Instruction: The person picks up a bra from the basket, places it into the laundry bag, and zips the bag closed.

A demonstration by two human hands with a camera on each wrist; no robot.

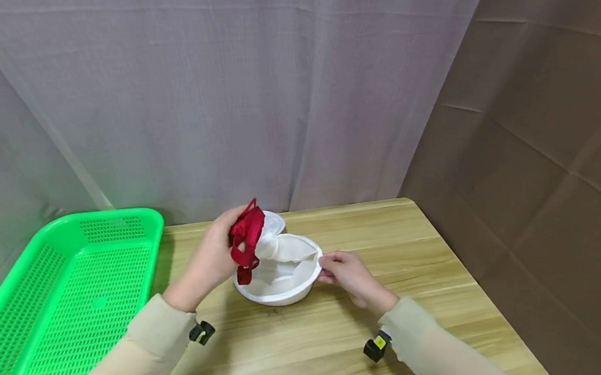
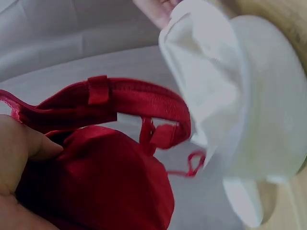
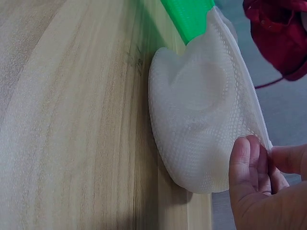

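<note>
My left hand (image 1: 211, 251) grips a red bra (image 1: 250, 227) and holds it up over the left side of a white mesh laundry bag (image 1: 284, 298). In the left wrist view the bra's cup (image 2: 110, 177) and its straps hang loose beyond the thumb. The bag stands on the table with its mouth open and its rounded lid (image 1: 273, 220) folded back behind. At the bag's right rim, my right hand (image 1: 351, 274) pinches the edge between thumb and fingers. The right wrist view shows the bag's mesh side (image 3: 196, 124) bulging outward.
A green plastic basket (image 1: 155, 250) with perforated walls stands on the left of the wooden table (image 1: 306, 356). Behind the table hangs a grey curtain (image 1: 189, 101), and a brown cloth wall (image 1: 540, 188) runs along the right side.
</note>
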